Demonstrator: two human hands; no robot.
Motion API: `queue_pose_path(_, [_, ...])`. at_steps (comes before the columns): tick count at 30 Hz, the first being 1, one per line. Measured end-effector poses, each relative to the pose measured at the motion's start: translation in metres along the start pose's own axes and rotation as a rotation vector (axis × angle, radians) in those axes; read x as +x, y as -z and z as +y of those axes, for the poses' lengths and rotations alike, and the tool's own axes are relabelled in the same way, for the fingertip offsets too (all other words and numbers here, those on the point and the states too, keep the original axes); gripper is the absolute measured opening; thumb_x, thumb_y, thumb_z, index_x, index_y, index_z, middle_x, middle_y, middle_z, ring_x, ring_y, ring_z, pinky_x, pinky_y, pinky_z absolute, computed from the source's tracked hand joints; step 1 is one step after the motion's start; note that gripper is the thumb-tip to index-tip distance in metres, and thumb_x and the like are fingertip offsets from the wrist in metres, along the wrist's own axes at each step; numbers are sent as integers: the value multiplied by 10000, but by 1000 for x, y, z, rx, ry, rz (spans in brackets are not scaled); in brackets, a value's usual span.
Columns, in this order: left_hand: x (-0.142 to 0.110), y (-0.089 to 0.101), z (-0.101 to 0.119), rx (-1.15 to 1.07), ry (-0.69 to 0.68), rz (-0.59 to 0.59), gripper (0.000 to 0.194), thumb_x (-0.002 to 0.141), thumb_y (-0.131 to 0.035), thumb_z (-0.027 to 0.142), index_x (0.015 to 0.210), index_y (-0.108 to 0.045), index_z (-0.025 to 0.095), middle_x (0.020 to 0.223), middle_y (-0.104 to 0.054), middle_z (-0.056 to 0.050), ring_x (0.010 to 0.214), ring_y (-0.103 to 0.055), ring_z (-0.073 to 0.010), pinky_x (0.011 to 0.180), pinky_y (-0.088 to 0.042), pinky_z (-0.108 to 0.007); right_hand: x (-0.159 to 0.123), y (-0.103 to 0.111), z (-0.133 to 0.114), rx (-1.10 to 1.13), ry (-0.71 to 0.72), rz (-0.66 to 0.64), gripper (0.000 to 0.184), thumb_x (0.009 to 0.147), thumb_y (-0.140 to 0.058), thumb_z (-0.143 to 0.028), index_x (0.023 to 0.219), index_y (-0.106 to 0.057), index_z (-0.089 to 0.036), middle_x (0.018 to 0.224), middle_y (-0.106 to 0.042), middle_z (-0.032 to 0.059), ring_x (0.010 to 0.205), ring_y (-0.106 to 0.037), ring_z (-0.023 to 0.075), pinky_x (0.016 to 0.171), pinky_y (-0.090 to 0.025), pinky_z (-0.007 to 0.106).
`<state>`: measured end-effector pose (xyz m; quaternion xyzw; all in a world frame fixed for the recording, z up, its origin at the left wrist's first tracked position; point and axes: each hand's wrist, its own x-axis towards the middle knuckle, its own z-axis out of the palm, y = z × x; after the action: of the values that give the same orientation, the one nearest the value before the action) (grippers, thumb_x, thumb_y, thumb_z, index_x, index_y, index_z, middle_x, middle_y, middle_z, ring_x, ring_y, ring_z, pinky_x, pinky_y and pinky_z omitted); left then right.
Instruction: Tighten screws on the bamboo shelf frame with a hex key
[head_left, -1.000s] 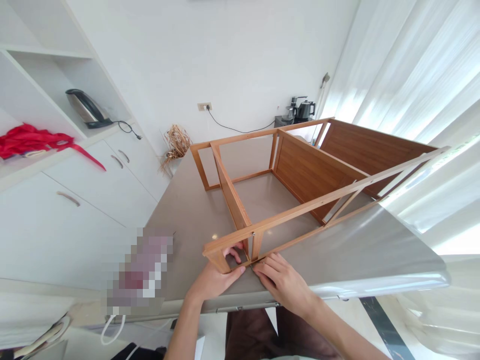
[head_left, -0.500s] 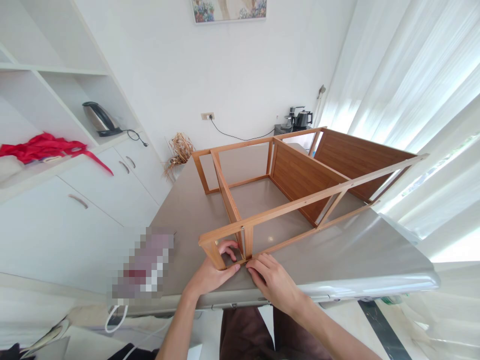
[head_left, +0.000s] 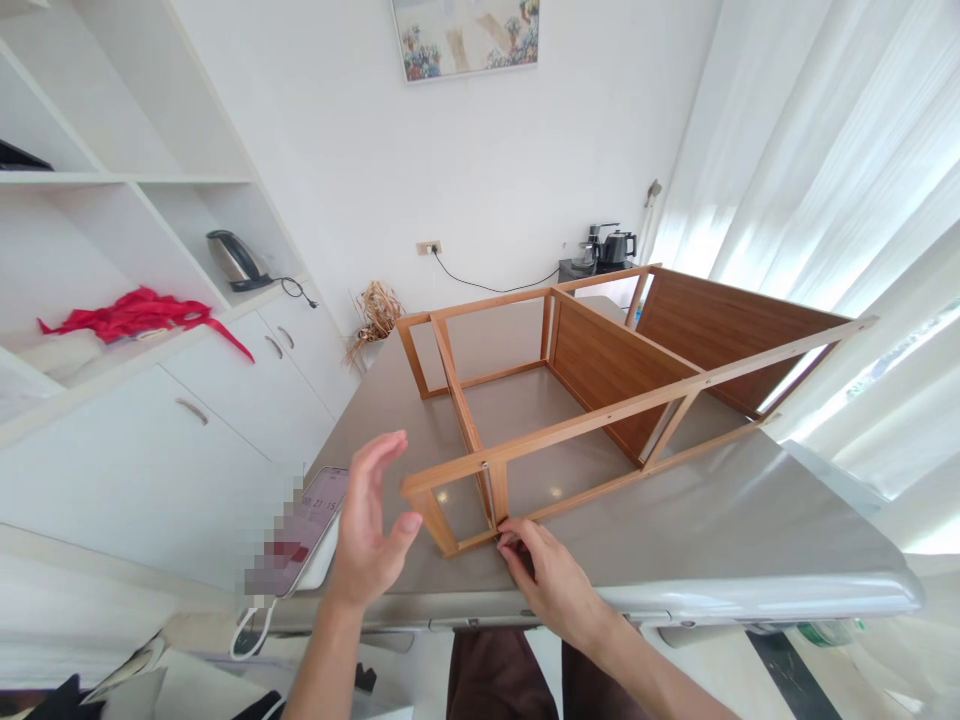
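A brown wooden shelf frame [head_left: 585, 424] lies on its side on the table [head_left: 675, 525], with solid panels toward its right end. My left hand [head_left: 371, 535] is raised left of the frame's near end, fingers apart and holding nothing. My right hand [head_left: 551, 575] is at the lower near rail, where a short upright [head_left: 497, 490] meets it. Its thumb and fingertips are pinched together against that joint. Whatever sits between those fingertips is hidden or too small to make out.
A phone [head_left: 319, 515] with a white cable leans at the table's left edge. White cabinets hold an electric kettle [head_left: 237, 262] and red ribbon [head_left: 142, 315]. Dried stalks [head_left: 379, 312] stand behind the table, a coffee maker [head_left: 616, 248] at the back. Curtains [head_left: 810, 180] hang on the right.
My left hand has let go of the frame's near corner and moved up and left, opening. My right hand stays at the joint. The view has shifted slightly.
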<state>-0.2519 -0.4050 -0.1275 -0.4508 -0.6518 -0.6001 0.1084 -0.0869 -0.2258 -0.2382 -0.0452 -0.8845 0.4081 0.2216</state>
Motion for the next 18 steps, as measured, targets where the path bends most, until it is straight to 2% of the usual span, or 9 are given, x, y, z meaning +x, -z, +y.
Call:
queue_pose_path(1, [12,4,14,35,-52,-23,616,894,-656,515,1423,-473,257,1437,-487,-134,1372,-462,-325,1175,-371,-503,0,0,0,19,-23,9,192,992,-513,-181,1168,-549,-249,1008,-690,22,910,-669,175,842,-558,320])
queue_pose_path(2, [25,7,29,93,-82,-98,574,896,-669,465,1405,-498,263,1443,-493,-130,1385,-453,-324,1178,-370,-502,0,1,-1,38,-40,16,164,986,-524,-188,1135,-562,-244,996,-695,21,896,-675,171,827,-560,308])
queue_pose_path(5, [58,12,67,310,-94,-404,518,878,-703,407,1360,-548,300,1515,-474,-99,1402,-452,-318,1153,-418,-478,1,2,-3,91,-61,17,97,980,-535,-201,1028,-610,-238,959,-703,17,860,-683,161,792,-556,280])
queue_pose_path(6, [67,11,76,384,-105,-483,502,869,-714,405,1339,-563,315,1530,-471,-84,1398,-466,-314,1135,-444,-472,1,3,-4,103,-59,11,97,980,-535,-204,1005,-622,-238,948,-702,15,853,-681,159,787,-553,276])
queue_pose_path(8, [81,9,87,500,-149,-566,451,847,-734,426,1267,-607,322,1512,-508,-61,1381,-494,-311,1113,-475,-476,1,4,-4,115,-54,1,107,983,-530,-208,991,-631,-242,935,-695,13,850,-676,159,789,-547,274])
queue_pose_path(11, [93,3,88,604,-216,-591,411,802,-762,490,1163,-657,323,1423,-607,-27,1319,-561,-304,1091,-505,-474,2,5,-2,112,-43,-16,127,992,-501,-203,1015,-617,-249,953,-687,16,872,-671,161,797,-546,274])
queue_pose_path(18, [97,-2,71,708,-326,-537,499,762,-784,545,1196,-692,317,1310,-704,-2,1147,-696,-280,1008,-584,-401,8,-4,18,14,132,-35,129,994,-467,-179,1012,-566,-259,932,-689,6,851,-673,147,776,-554,235])
